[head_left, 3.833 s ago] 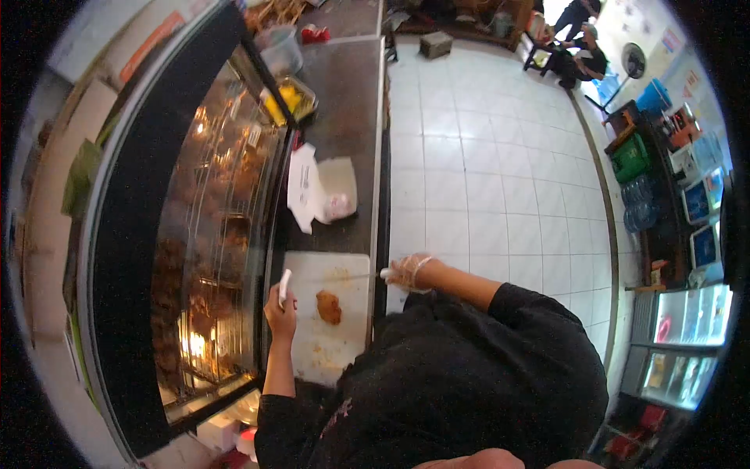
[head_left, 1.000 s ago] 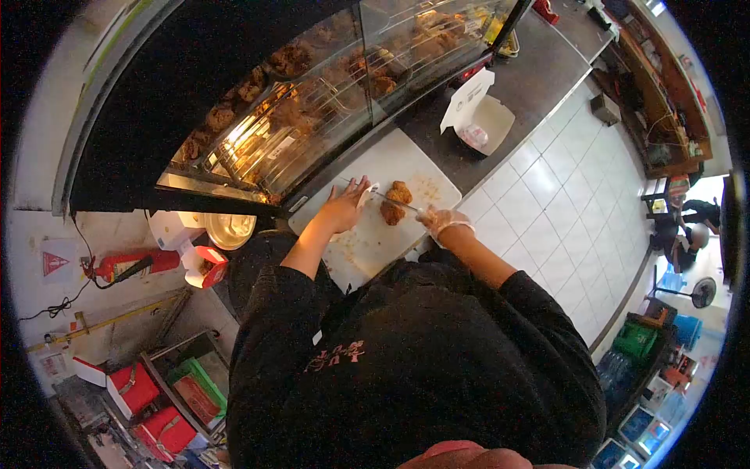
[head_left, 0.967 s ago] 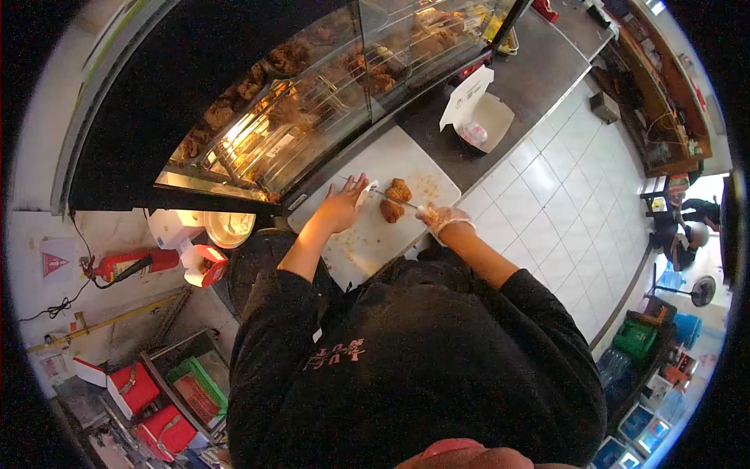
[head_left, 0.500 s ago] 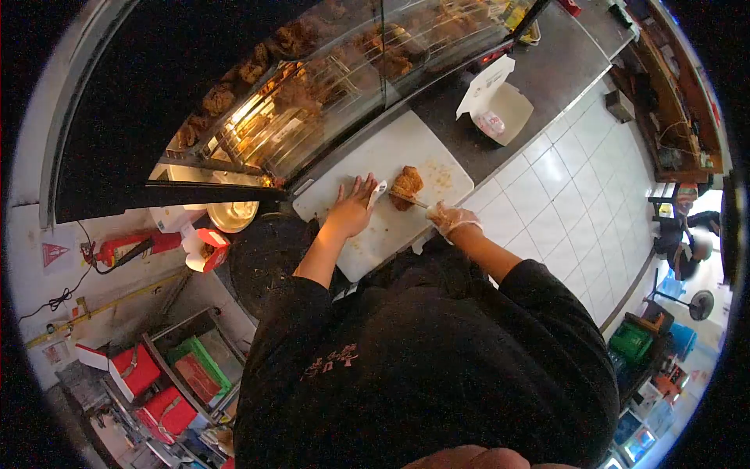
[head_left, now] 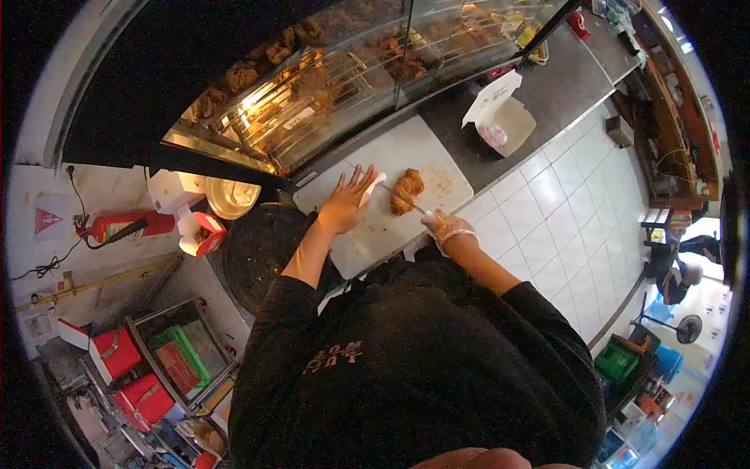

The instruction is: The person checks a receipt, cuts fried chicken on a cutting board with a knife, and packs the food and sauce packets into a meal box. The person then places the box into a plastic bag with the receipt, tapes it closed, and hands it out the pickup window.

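Observation:
My bare left hand (head_left: 344, 205), fingers spread, is over the left part of the white cutting board (head_left: 365, 245). A small white object (head_left: 375, 188) sits against its thumb side; I cannot make out what it is. My right hand (head_left: 451, 230), in a clear glove, is closed on the handle of a knife at the board's right edge. The thin blade (head_left: 416, 207) runs from it across the browned piece of fried food (head_left: 407, 192) towards my left hand. Crumbs lie around the food.
A lit glass cabinet (head_left: 328, 78) with fried pieces borders the board. On the dark counter (head_left: 547, 86) stands an open white box (head_left: 516, 125) with a wrapped item inside. A metal bowl (head_left: 232, 197) and a red-white box (head_left: 200, 233) are at left. A person (head_left: 678, 277) is far right.
Since the earliest frame the view has turned, and my left hand has opened out over the board beside the white object. The knife blade has moved onto the food.

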`<action>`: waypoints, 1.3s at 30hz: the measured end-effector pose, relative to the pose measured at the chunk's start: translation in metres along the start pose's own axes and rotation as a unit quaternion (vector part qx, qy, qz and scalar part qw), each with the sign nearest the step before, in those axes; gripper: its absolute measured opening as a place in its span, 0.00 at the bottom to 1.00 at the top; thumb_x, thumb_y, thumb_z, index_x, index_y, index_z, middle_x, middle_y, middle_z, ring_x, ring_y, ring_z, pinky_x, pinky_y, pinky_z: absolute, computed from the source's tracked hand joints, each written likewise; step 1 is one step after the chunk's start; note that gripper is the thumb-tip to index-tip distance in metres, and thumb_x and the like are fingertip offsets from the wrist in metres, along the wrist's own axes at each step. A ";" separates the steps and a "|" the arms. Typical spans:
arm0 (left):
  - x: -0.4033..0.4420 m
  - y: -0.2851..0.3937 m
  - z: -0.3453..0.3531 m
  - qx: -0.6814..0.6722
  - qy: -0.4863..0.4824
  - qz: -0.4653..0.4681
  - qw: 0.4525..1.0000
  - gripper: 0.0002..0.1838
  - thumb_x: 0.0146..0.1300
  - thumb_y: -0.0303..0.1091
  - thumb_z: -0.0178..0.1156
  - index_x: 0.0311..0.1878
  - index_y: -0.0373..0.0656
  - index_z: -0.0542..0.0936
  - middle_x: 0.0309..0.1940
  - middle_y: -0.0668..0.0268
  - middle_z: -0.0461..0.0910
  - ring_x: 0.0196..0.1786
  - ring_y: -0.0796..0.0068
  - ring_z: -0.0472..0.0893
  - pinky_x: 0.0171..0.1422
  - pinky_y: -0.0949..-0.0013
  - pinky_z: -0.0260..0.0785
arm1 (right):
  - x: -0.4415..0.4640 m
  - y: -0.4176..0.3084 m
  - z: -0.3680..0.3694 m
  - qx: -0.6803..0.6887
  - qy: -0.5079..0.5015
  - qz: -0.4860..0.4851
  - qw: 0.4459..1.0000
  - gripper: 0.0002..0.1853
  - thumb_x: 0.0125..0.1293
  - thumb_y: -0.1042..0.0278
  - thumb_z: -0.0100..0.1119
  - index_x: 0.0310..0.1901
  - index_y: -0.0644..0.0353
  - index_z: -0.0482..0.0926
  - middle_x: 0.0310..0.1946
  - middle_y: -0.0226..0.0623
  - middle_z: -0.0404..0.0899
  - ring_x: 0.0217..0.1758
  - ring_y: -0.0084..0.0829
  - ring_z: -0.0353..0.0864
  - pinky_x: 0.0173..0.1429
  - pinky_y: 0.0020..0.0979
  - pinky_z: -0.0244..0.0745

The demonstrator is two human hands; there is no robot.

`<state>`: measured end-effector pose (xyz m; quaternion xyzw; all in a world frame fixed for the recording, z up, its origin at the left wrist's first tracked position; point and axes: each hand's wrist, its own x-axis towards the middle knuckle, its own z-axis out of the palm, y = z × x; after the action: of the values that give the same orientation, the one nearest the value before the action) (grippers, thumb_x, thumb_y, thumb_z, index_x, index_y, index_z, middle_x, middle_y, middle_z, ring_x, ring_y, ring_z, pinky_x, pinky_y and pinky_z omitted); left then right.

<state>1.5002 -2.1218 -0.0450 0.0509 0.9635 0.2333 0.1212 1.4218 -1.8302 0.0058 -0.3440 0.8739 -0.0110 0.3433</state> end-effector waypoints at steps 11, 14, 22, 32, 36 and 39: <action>0.011 -0.006 0.034 0.136 -0.065 -0.021 0.988 0.36 0.77 0.40 0.42 0.83 0.47 0.44 0.85 0.65 0.40 0.85 0.55 0.42 0.85 0.43 0.37 | 0.037 0.008 0.068 0.106 -0.050 0.152 0.981 0.24 0.78 0.43 0.39 0.65 0.45 0.72 0.58 0.48 0.79 0.58 0.54 0.82 0.59 0.50 0.78; 0.014 -0.004 0.026 0.083 -0.063 -0.024 0.994 0.35 0.78 0.39 0.40 0.83 0.47 0.44 0.85 0.65 0.42 0.85 0.55 0.43 0.85 0.42 0.37 | 0.038 0.014 0.073 0.101 -0.036 0.139 0.985 0.26 0.78 0.41 0.38 0.67 0.46 0.70 0.59 0.49 0.79 0.58 0.53 0.82 0.59 0.50 0.78; 0.054 0.005 0.004 -0.094 0.026 0.010 0.995 0.33 0.79 0.38 0.39 0.83 0.45 0.45 0.84 0.58 0.44 0.85 0.50 0.41 0.86 0.43 0.37 | 0.014 0.027 0.000 0.029 0.000 0.054 0.998 0.24 0.81 0.43 0.32 0.66 0.43 0.71 0.59 0.49 0.78 0.55 0.54 0.83 0.59 0.52 0.78; 0.087 0.018 0.027 0.045 -0.114 -0.052 0.991 0.33 0.79 0.43 0.33 0.84 0.48 0.42 0.85 0.62 0.37 0.85 0.54 0.42 0.86 0.47 0.38 | 0.047 0.066 0.047 -0.011 -0.049 0.033 0.998 0.23 0.82 0.49 0.27 0.67 0.35 0.72 0.72 0.44 0.67 0.64 0.50 0.79 0.65 0.50 0.77; 0.093 0.022 0.036 0.077 -0.133 -0.065 0.986 0.34 0.78 0.42 0.36 0.84 0.49 0.42 0.85 0.64 0.38 0.85 0.55 0.41 0.86 0.48 0.38 | 0.063 0.064 0.051 0.061 -0.107 0.170 0.978 0.27 0.81 0.48 0.30 0.76 0.43 0.60 0.75 0.49 0.63 0.62 0.50 0.80 0.64 0.48 0.78; 0.094 0.019 0.033 0.110 -0.126 -0.058 0.984 0.35 0.77 0.41 0.38 0.84 0.49 0.42 0.85 0.64 0.38 0.85 0.55 0.41 0.86 0.48 0.38 | 0.055 0.057 0.043 0.093 -0.109 0.181 0.973 0.28 0.81 0.47 0.27 0.75 0.46 0.63 0.76 0.48 0.61 0.63 0.50 0.79 0.65 0.47 0.77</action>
<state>1.4190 -2.0759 -0.0842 0.0366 0.9615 0.1101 0.2491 1.3848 -1.8113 -0.0743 -0.1458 0.8742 0.0082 0.4631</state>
